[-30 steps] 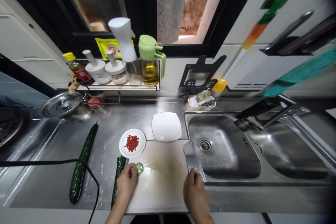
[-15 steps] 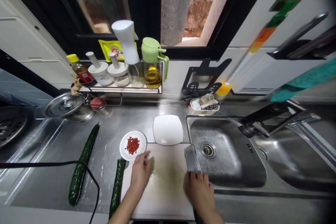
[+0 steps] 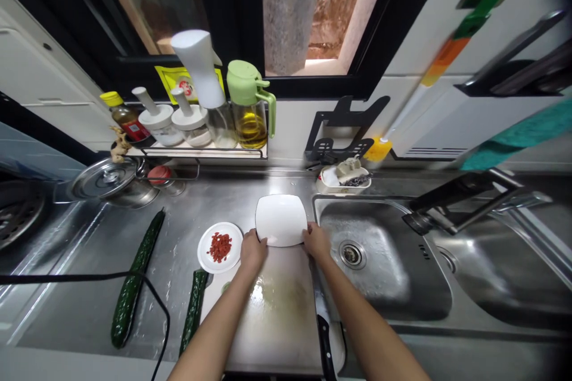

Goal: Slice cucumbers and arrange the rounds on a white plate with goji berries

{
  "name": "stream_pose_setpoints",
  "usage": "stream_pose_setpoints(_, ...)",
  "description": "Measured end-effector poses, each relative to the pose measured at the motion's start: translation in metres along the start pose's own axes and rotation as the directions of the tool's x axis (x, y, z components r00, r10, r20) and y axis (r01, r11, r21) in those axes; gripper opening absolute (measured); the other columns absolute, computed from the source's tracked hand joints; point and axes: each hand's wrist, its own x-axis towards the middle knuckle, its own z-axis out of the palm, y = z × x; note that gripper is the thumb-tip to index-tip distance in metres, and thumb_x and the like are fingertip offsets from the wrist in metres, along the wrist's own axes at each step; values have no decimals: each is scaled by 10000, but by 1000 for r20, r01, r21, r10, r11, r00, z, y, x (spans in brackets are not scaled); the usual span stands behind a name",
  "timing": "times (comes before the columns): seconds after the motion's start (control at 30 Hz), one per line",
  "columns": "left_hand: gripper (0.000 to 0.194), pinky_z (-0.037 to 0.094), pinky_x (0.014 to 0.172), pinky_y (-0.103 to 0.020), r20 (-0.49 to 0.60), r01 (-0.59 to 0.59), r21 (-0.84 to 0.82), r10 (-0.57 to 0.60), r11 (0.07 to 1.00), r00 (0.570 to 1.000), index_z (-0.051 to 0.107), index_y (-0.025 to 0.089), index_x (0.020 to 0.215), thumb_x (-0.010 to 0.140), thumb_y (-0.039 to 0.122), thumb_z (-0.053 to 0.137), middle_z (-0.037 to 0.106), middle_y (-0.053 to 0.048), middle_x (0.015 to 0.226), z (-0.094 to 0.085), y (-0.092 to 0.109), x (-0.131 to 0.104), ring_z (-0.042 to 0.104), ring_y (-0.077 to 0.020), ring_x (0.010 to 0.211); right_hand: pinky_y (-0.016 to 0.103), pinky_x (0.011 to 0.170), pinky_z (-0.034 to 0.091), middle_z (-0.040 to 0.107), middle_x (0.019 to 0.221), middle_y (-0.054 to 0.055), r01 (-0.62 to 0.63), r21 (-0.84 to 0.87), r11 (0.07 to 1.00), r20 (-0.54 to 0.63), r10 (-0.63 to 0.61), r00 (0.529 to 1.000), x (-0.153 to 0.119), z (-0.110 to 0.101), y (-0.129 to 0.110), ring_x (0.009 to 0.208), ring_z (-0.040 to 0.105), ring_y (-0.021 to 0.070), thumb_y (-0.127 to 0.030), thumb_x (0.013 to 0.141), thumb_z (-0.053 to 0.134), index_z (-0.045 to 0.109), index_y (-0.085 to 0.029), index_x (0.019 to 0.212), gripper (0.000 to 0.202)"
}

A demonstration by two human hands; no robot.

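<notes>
Both of my hands grip a white squarish plate [image 3: 281,219] beyond the far edge of the cutting board [image 3: 281,333]. My left hand [image 3: 254,248] pinches its near left corner and my right hand [image 3: 317,240] its near right side. The wet board has a greenish stain, and a small green slice [image 3: 226,287] lies at its left. Along the board's right edge lies a knife [image 3: 326,339], partly hidden by my right arm. Left of my left hand sits a round white plate [image 3: 205,255] with red goji berries [image 3: 220,247]. A cut cucumber [image 3: 193,306] lies beside the board.
A whole cucumber [image 3: 136,280] and a black cable [image 3: 152,292] are at left. The sink [image 3: 384,262] with its faucet [image 3: 424,220] is at right. At the back stand a seasoning rack [image 3: 210,153], a lidded pot [image 3: 109,181] and a small tub [image 3: 344,181].
My right hand has let go of the knife, which now lies at the board's right edge. Both hands have moved forward and taken hold of the squarish plate.
</notes>
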Motion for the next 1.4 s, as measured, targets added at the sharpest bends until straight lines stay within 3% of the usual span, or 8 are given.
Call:
stream_pose_setpoints(0.2, 249, 401, 770, -278, -4, -26, -42, 26, 999, 1000, 597, 87, 994, 775, 201, 565, 647, -136, 959, -3, 0, 1, 597, -215, 909, 289, 758, 374, 673, 969, 53, 30, 45, 999, -15, -29, 999, -2, -2, 0, 938, 553, 190, -259, 849, 445, 592, -183, 1098, 298)
stream_pose_setpoints(0.33, 260, 409, 778, -282, -17, -36, -64, 35, 997, 999, 595, 93, 1003, 765, 197, 574, 647, -116, 929, -12, -3, -11, 592, -212, 896, 279, 756, 356, 663, 922, 44, 74, 39, 997, -44, -72, 996, -18, -7, 3, 925, 539, 195, -271, 846, 441, 584, -180, 1090, 297)
stream_pose_setpoints(0.53, 273, 422, 813, -308, -45, -93, -156, 87, 983, 995, 588, 123, 1028, 765, 188, 555, 641, -101, 944, -18, -27, -59, 588, -213, 898, 289, 735, 356, 640, 882, 51, 132, -7, 991, -26, -132, 991, -73, -9, 19, 988, 520, 226, -308, 838, 457, 575, -191, 1049, 268)
stream_pose_setpoints(0.7, 309, 433, 808, -336, -16, -87, -214, 86, 973, 996, 580, 132, 1065, 766, 193, 532, 648, -102, 939, -9, -55, -105, 590, -238, 906, 341, 759, 375, 636, 916, 74, 147, -61, 987, 35, -145, 989, -120, 2, 37, 1040, 510, 270, -336, 822, 490, 548, -172, 1077, 309)
stream_pose_setpoints(0.83, 304, 448, 796, -333, 35, -73, -267, 86, 961, 996, 573, 137, 1065, 778, 210, 509, 647, -96, 925, -1, -72, -129, 599, -228, 874, 372, 806, 384, 635, 959, 80, 140, -157, 978, 88, -127, 988, -142, 14, 49, 1065, 511, 274, -350, 824, 495, 538, -180, 1088, 317)
stream_pose_setpoints(1.03, 274, 453, 802, -321, 18, -57, -257, 64, 965, 998, 571, 140, 1034, 782, 229, 512, 636, -91, 894, 5, -86, -143, 602, -217, 857, 379, 797, 400, 636, 966, 89, 157, -187, 970, 109, -139, 984, -154, 26, 56, 1082, 509, 286, -327, 815, 511, 535, -181, 1119, 338)
stream_pose_setpoints(1.4, 293, 465, 769, -315, 26, -45, -246, 53, 968, 998, 568, 145, 1057, 797, 259, 495, 600, -64, 826, 4, -86, -147, 595, -199, 793, 404, 791, 415, 634, 988, 112, 182, -248, 952, 72, -169, 983, -159, 34, 59, 1077, 498, 306, -290, 818, 526, 521, -151, 1193, 400)
